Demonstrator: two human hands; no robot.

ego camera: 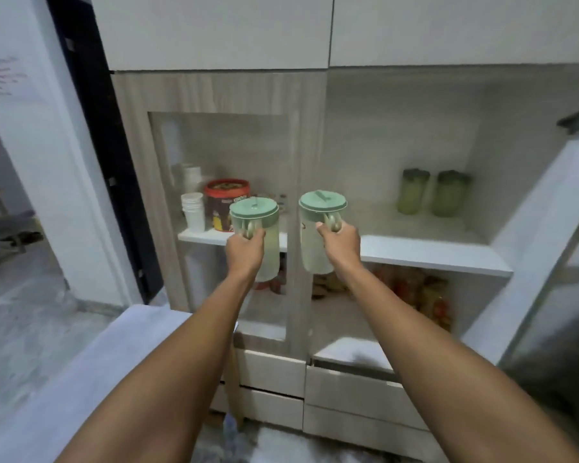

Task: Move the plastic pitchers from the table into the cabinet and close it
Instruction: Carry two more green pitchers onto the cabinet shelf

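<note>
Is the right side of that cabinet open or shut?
Open. The right compartment's white shelf and two green jars show with no glass before them, and its door is swung out at the right.

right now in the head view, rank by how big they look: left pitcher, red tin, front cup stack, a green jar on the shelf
1. left pitcher, though it is nearest the camera
2. red tin
3. front cup stack and green jar: look about alike, unranked
</note>
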